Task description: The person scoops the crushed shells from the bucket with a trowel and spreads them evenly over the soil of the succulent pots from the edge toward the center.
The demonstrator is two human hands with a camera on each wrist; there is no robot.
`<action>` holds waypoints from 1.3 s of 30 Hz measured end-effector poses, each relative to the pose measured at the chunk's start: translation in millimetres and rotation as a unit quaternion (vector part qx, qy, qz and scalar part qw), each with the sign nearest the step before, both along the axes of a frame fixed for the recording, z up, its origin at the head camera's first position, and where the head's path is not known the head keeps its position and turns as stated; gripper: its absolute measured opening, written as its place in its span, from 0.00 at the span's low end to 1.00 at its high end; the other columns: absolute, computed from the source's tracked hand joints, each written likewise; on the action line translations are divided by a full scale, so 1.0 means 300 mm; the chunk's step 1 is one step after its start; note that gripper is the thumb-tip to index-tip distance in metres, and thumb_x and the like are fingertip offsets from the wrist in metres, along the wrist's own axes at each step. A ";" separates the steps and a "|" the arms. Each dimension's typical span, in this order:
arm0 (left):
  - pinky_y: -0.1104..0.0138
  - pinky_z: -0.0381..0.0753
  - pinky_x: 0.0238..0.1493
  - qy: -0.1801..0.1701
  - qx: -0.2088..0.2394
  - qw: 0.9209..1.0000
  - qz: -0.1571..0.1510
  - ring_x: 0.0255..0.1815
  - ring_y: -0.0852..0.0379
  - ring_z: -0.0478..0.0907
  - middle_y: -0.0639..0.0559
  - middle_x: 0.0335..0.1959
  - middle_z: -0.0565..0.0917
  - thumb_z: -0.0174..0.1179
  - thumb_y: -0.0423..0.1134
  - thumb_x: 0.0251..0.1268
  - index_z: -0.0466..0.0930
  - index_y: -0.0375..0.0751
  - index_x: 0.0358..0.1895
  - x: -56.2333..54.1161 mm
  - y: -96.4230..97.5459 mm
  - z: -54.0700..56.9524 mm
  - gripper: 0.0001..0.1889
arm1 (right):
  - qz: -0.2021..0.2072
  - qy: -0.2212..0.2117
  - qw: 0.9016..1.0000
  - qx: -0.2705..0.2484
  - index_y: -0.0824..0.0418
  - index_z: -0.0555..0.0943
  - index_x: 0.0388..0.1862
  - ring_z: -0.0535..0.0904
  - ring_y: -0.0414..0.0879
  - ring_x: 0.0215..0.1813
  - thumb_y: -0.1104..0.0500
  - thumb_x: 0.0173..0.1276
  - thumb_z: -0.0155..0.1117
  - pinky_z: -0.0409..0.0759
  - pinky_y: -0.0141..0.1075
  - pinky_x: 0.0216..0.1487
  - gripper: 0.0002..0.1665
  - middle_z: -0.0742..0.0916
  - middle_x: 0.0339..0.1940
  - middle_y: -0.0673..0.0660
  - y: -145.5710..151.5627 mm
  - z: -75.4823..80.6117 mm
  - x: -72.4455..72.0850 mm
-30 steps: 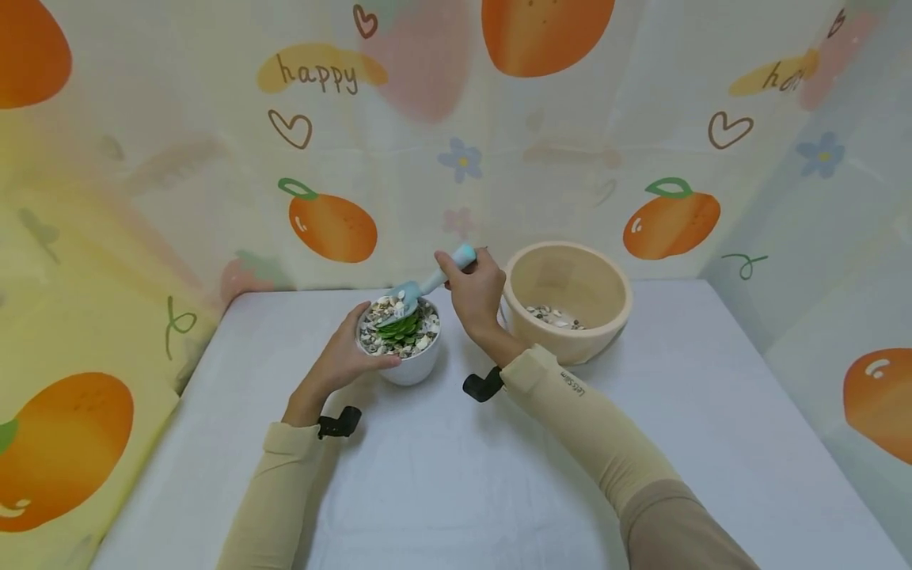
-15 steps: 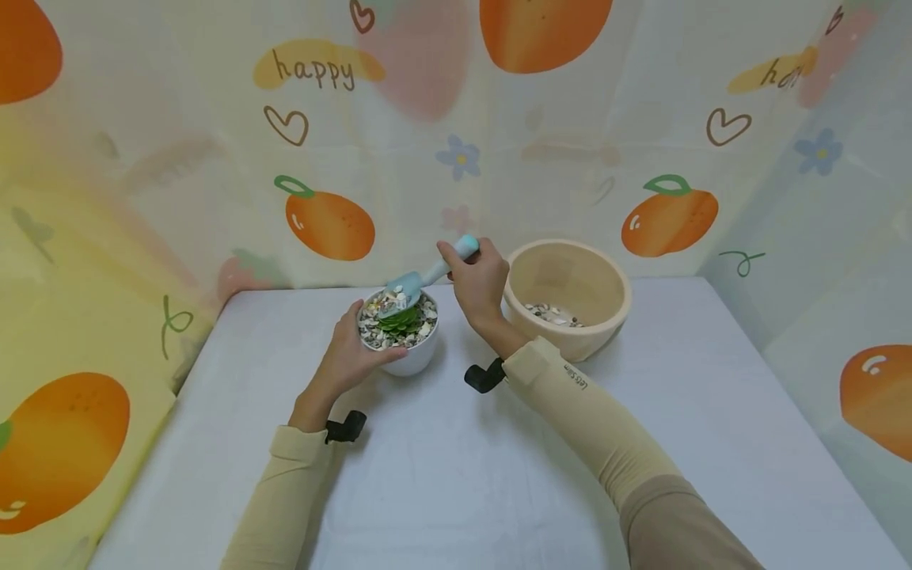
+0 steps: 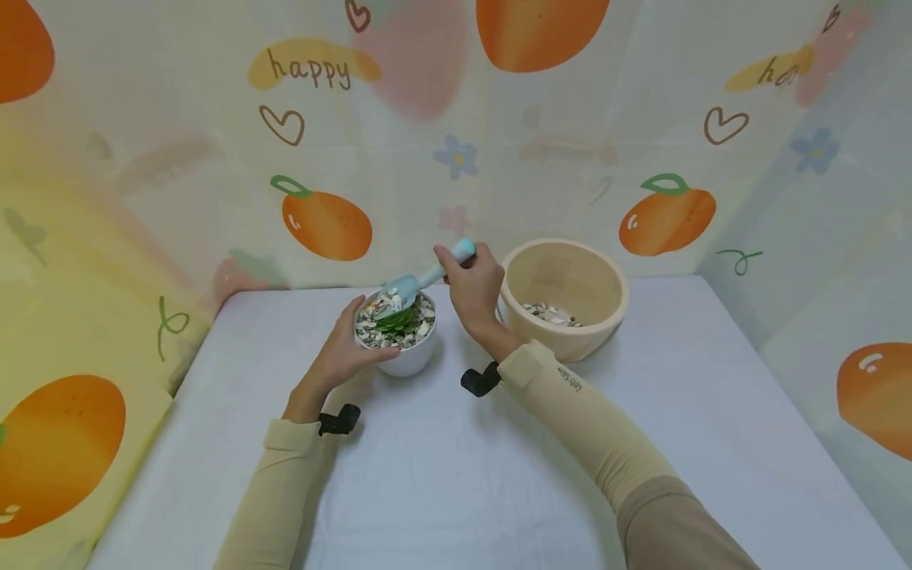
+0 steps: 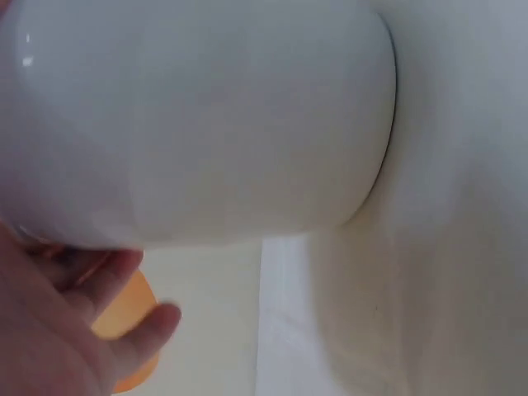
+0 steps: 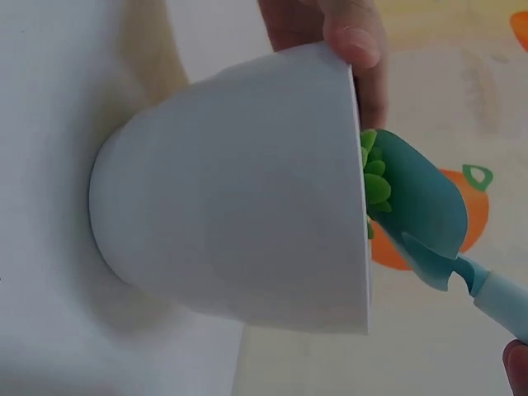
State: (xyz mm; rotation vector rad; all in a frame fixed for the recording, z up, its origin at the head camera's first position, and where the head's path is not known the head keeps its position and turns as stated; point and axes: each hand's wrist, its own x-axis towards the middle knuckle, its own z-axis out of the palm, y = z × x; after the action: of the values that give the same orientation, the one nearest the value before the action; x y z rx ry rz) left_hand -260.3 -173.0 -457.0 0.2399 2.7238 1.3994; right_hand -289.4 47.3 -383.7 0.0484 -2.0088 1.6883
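Observation:
A white flowerpot (image 3: 408, 362) stands on the table, filled with pale pebbles (image 3: 420, 336) around a green succulent (image 3: 396, 322). My left hand (image 3: 336, 358) grips its rim from the left, thumb along the near side. The left wrist view shows mostly the pot's smooth wall (image 4: 206, 124), with fingertips (image 4: 157, 326) beside it. In my right hand (image 3: 476, 286) is the handle of a light blue toy trowel (image 3: 406, 289). Its blade (image 5: 421, 198) slants over the pot's opening, against or just above the leaves, with whitish pebbles at its tip.
To the right of my right hand stands a large beige round planter (image 3: 570, 339) with some pebbles (image 3: 550, 315) on its bottom. A white cloth (image 3: 427, 491) covers the table. Behind it hangs a backdrop (image 3: 399, 174) printed with oranges.
The trowel's blade has shifted and tilted slightly over the pebbles and leaves. Both hands keep their hold. The head view has drifted a little.

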 end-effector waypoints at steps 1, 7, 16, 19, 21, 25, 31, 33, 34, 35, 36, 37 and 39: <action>0.38 0.55 0.72 0.006 -0.002 1.000 0.006 0.77 0.37 0.51 0.36 0.77 0.51 0.75 0.56 0.46 0.40 0.41 0.78 0.004 0.005 0.002 0.63 | 0.000 0.002 1.000 0.001 0.62 0.77 0.32 0.85 0.50 0.25 0.47 0.63 0.69 0.80 0.32 0.28 0.19 0.86 0.24 0.60 -0.001 0.002 -0.002; 0.39 0.60 0.70 0.023 -0.036 0.999 0.026 0.74 0.35 0.56 0.31 0.74 0.57 0.74 0.61 0.44 0.43 0.33 0.77 0.029 0.033 0.021 0.64 | -0.008 0.010 1.000 0.013 0.63 0.77 0.32 0.84 0.52 0.24 0.46 0.63 0.69 0.79 0.32 0.27 0.20 0.85 0.23 0.60 -0.002 0.010 -0.010; 0.39 0.55 0.72 -0.028 -0.013 0.999 -0.026 0.77 0.36 0.50 0.35 0.78 0.49 0.75 0.53 0.48 0.37 0.38 0.78 0.004 -0.020 0.043 0.63 | -0.017 0.017 0.999 0.028 0.61 0.76 0.30 0.80 0.44 0.21 0.44 0.64 0.68 0.75 0.32 0.24 0.21 0.83 0.19 0.57 -0.002 0.019 -0.005; 0.38 0.53 0.73 -0.030 0.000 0.999 -0.032 0.78 0.36 0.48 0.36 0.78 0.48 0.75 0.52 0.47 0.37 0.40 0.79 -0.005 -0.024 0.037 0.63 | -0.022 0.029 0.999 0.039 0.60 0.76 0.29 0.78 0.44 0.21 0.44 0.64 0.68 0.73 0.32 0.24 0.21 0.83 0.18 0.57 -0.010 0.012 -0.001; 0.38 0.52 0.73 -0.026 0.002 0.999 -0.028 0.78 0.37 0.47 0.37 0.79 0.48 0.76 0.52 0.46 0.38 0.41 0.79 -0.007 -0.020 0.032 0.63 | -0.024 0.038 0.998 0.046 0.61 0.76 0.29 0.78 0.45 0.21 0.44 0.64 0.68 0.72 0.32 0.25 0.21 0.83 0.18 0.57 -0.015 0.004 -0.001; 0.39 0.52 0.74 -0.018 -0.001 1.000 -0.010 0.78 0.38 0.48 0.38 0.78 0.50 0.76 0.55 0.45 0.39 0.41 0.79 0.001 -0.004 0.024 0.64 | -0.025 0.058 0.997 0.048 0.61 0.75 0.29 0.79 0.46 0.21 0.45 0.63 0.69 0.73 0.31 0.25 0.21 0.83 0.18 0.58 -0.019 -0.004 0.000; 0.40 0.56 0.73 -0.007 -0.017 1.000 0.017 0.77 0.38 0.51 0.37 0.78 0.52 0.75 0.59 0.44 0.40 0.38 0.78 0.029 0.026 0.032 0.65 | -0.021 0.075 0.996 0.047 0.62 0.75 0.28 0.78 0.47 0.20 0.46 0.63 0.70 0.72 0.31 0.23 0.21 0.83 0.18 0.59 -0.011 0.006 0.004; 0.40 0.56 0.72 -0.006 -0.027 1.000 0.012 0.77 0.37 0.51 0.36 0.77 0.52 0.75 0.59 0.45 0.40 0.37 0.78 0.032 0.024 0.037 0.64 | -0.023 0.075 0.996 0.042 0.62 0.75 0.29 0.78 0.47 0.20 0.46 0.62 0.71 0.71 0.30 0.23 0.21 0.83 0.18 0.59 -0.006 0.011 0.004; 0.39 0.56 0.72 -0.006 -0.028 1.000 0.007 0.77 0.37 0.51 0.35 0.77 0.52 0.75 0.58 0.45 0.40 0.36 0.78 0.030 0.019 0.039 0.64 | -0.024 0.074 0.996 0.038 0.62 0.75 0.29 0.79 0.47 0.20 0.46 0.62 0.71 0.71 0.30 0.23 0.21 0.83 0.18 0.60 -0.003 0.012 0.004; 0.39 0.56 0.72 -0.008 -0.028 1.000 0.001 0.77 0.36 0.50 0.35 0.77 0.51 0.75 0.58 0.45 0.40 0.36 0.78 0.028 0.014 0.041 0.64 | -0.026 0.073 0.996 0.033 0.62 0.76 0.29 0.79 0.47 0.20 0.47 0.62 0.71 0.72 0.30 0.23 0.21 0.84 0.18 0.60 0.000 0.013 0.002; 0.39 0.55 0.72 -0.009 -0.027 1.000 -0.006 0.77 0.36 0.50 0.35 0.78 0.51 0.75 0.56 0.46 0.40 0.36 0.78 0.023 0.008 0.043 0.64 | -0.030 0.070 0.997 0.029 0.62 0.76 0.28 0.80 0.47 0.20 0.46 0.61 0.71 0.72 0.30 0.23 0.21 0.84 0.18 0.60 0.003 0.013 0.000; 0.38 0.55 0.72 -0.013 -0.025 1.000 -0.014 0.78 0.35 0.49 0.34 0.78 0.50 0.75 0.56 0.46 0.39 0.37 0.78 0.019 0.003 0.043 0.63 | -0.032 0.066 0.997 0.024 0.62 0.76 0.28 0.80 0.47 0.20 0.46 0.61 0.72 0.73 0.31 0.23 0.21 0.84 0.19 0.60 0.006 0.012 -0.002; 0.37 0.53 0.72 -0.018 -0.014 0.999 -0.024 0.78 0.35 0.48 0.35 0.78 0.49 0.75 0.53 0.47 0.38 0.38 0.78 0.011 -0.005 0.040 0.63 | -0.031 0.053 0.998 0.013 0.61 0.75 0.28 0.81 0.47 0.21 0.46 0.61 0.72 0.74 0.31 0.23 0.22 0.84 0.19 0.60 0.011 0.007 -0.005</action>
State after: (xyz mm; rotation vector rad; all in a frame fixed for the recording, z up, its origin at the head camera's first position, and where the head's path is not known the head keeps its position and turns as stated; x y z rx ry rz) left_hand -257.0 -174.3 -444.9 0.2732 2.6891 1.3385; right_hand -291.0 50.7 -381.5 0.0826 -1.9344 1.5888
